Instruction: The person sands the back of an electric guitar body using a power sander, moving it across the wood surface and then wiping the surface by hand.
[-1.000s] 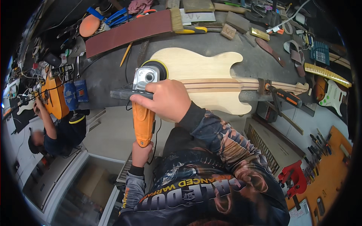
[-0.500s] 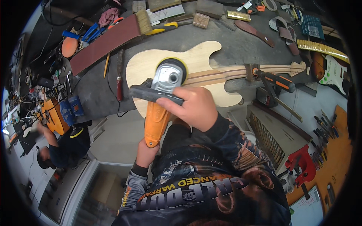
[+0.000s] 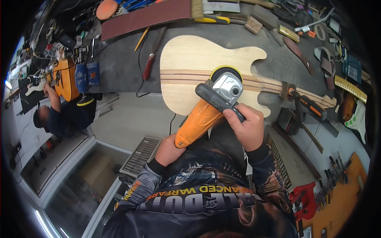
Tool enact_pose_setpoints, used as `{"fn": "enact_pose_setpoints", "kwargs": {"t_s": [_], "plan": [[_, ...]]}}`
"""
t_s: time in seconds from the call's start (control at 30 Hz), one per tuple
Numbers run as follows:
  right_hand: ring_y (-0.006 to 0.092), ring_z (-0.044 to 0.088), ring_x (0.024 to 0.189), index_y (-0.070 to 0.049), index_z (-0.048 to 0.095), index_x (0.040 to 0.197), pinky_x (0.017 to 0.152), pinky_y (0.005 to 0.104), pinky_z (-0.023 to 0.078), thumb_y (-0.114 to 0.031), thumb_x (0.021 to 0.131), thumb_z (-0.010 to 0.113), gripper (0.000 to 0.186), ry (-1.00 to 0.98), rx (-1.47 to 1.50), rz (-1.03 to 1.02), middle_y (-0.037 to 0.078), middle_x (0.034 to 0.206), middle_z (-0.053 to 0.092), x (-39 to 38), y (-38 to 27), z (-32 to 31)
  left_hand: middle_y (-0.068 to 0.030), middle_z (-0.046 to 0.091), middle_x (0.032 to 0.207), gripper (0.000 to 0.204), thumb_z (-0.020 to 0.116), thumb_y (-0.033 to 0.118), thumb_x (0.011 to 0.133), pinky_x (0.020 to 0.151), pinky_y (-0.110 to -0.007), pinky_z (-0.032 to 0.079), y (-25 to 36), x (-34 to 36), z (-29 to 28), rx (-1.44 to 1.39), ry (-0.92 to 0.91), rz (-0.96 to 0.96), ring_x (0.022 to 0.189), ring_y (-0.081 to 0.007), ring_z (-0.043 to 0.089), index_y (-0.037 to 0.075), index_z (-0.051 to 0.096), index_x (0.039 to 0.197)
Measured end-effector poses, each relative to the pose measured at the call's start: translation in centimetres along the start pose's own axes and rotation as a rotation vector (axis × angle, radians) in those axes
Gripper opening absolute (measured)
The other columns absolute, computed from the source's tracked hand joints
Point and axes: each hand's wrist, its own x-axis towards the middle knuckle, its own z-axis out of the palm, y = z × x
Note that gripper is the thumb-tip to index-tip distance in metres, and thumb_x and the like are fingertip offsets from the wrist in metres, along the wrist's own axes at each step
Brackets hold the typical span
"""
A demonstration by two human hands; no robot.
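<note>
Sander [image 3: 198, 125]: pad [image 3: 216, 72] over guitar body [image 3: 186, 51], contact unclear; bare wood open to left. Body lies on surface [image 3: 123, 65], near side overhanging front edge; clamp [image 3: 312, 109] at neck [image 3: 274, 87]. Right grip [image 3: 250, 125] wrapped on side handle [image 3: 216, 99], left grip [image 3: 168, 150] on tail, fingers hidden.

A yellow pencil [image 3: 142, 39] and a red-handled tool [image 3: 149, 66] lie near a long dark-red strip [image 3: 147, 18], with an orange guitar [image 3: 69, 84] farther left.
</note>
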Motion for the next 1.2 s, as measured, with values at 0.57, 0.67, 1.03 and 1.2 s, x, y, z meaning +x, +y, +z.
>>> {"fn": "enact_pose_setpoints", "kwargs": {"t_s": [0.57, 0.67, 1.03, 1.2], "plan": [[0.0398, 0.070, 0.063, -0.004, 0.075, 0.079, 0.058, 0.0455, 0.054, -0.045, 0.095, 0.090, 0.047, -0.166, -0.055, -0.208, 0.017, 0.070, 0.070, 5.5, -5.8, 12.2, -0.0198, 0.084, 0.107, 0.034, 0.082, 0.008, 0.089, 0.090, -0.041, 0.062, -7.9, -3.4, -2.9, -0.267, 0.206, -0.094, 0.104, -0.0336, 0.083, -0.004, 0.076, 0.120], [0.0397, 0.069, 0.061, -0.004, 0.073, 0.075, 0.057, 0.0458, 0.054, -0.051, 0.096, 0.087, 0.053, -0.176, -0.138, -0.259, 0.017, 0.067, 0.068, 6.2, -6.2, 14.1, -0.0180, 0.085, 0.107, 0.032, 0.082, 0.008, 0.090, 0.090, -0.040, 0.061, -9.0, -3.7, -3.7, -0.312, 0.233, -0.127, 0.104, -0.0302, 0.083, -0.004, 0.077, 0.119], [0.0394, 0.069, 0.059, -0.005, 0.072, 0.071, 0.056, 0.0463, 0.053, -0.056, 0.096, 0.085, 0.058, -0.216, -0.149, -0.262, 0.017, 0.064, 0.066, 7.1, -5.9, 13.3, -0.0193, 0.084, 0.106, 0.031, 0.083, 0.010, 0.091, 0.089, -0.041, 0.061, -8.7, -3.1, -2.9, -0.296, 0.245, -0.156, 0.103, -0.0299, 0.084, -0.006, 0.077, 0.116], [0.0390, 0.070, 0.062, -0.004, 0.075, 0.077, 0.058, 0.0451, 0.054, -0.044, 0.095, 0.090, 0.046, -0.207, -0.093, -0.254, 0.017, 0.069, 0.069, 5.4, -4.3, 9.1, -0.0234, 0.083, 0.108, 0.033, 0.082, 0.009, 0.088, 0.089, -0.043, 0.062, -5.9, -3.1, -0.1, -0.286, 0.212, -0.142, 0.104, -0.0374, 0.083, -0.003, 0.077, 0.118]]}}
